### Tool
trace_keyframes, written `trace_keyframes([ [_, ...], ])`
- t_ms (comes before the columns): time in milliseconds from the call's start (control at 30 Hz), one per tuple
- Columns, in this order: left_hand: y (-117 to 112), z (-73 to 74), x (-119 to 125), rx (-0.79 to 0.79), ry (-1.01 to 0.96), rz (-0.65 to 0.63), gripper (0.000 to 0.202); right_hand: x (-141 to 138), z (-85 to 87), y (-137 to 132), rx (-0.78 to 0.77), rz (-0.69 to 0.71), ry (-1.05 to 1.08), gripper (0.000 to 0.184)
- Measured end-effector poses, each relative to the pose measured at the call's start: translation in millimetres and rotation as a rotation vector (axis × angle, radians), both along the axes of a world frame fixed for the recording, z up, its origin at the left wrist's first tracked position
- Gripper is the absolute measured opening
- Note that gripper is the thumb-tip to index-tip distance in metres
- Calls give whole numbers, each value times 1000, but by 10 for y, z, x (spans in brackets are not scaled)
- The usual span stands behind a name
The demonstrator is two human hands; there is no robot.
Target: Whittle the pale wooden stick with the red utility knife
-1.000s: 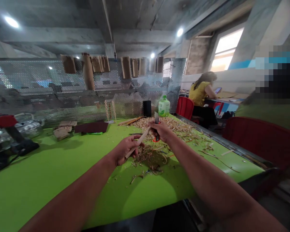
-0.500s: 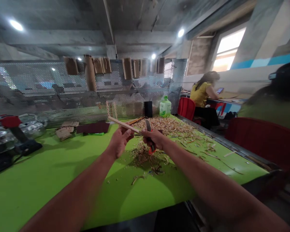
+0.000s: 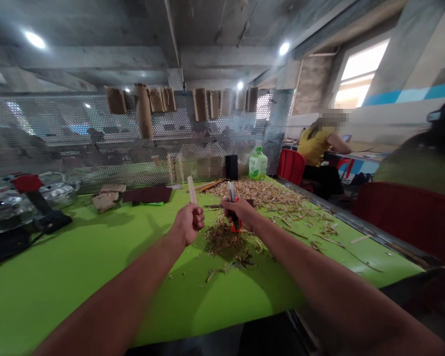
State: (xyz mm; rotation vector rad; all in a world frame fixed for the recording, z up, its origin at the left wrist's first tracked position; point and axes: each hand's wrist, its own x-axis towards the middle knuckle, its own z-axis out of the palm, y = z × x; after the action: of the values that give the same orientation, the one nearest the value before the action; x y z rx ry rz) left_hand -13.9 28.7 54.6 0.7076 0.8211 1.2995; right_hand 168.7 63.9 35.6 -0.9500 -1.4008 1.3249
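My left hand (image 3: 187,225) is closed around the lower end of a pale wooden strip (image 3: 192,190), which points up and away from me. To its right, my right hand (image 3: 242,211) grips a utility knife (image 3: 235,225) with a black and red handle; its blade end sticks up above the fingers. Strip and knife are apart. Beneath the hands, a heap of curled wood shavings (image 3: 224,237) lies on the green tabletop (image 3: 96,282). A thin dark tool (image 3: 212,205) lies between the two hands, partly hidden by the right one.
More shavings (image 3: 270,193) spread across the back right, near a green bottle (image 3: 258,164) and a black box (image 3: 231,167). A dark red sheet (image 3: 147,194) lies back left, with a cordless power tool (image 3: 37,202) farther left. Behind stands a perforated metal screen (image 3: 207,133). People sit at right.
The wooden strip has swung from lying across toward the right hand to pointing upward, away from the knife. My left fingers have closed into a fist around it. The view has shifted slightly.
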Motion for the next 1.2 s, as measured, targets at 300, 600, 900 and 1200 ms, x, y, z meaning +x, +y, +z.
trace_keyframes([
  [300, -192, -72, 172, 125, 257, -159, 17, -9, 3, 57, 194, -332, -391, 27],
  [600, -280, -107, 303, 171, 275, -204, 17, -131, 137, -238, 500, -394, -1232, 33],
  [900, -252, -106, 251, 159, 156, -184, 19, -138, 139, -318, 532, -294, -1376, 31],
  [1200, -313, -47, 290, 162, 201, -180, 14, -152, 142, -241, 607, -326, -1400, 28],
])
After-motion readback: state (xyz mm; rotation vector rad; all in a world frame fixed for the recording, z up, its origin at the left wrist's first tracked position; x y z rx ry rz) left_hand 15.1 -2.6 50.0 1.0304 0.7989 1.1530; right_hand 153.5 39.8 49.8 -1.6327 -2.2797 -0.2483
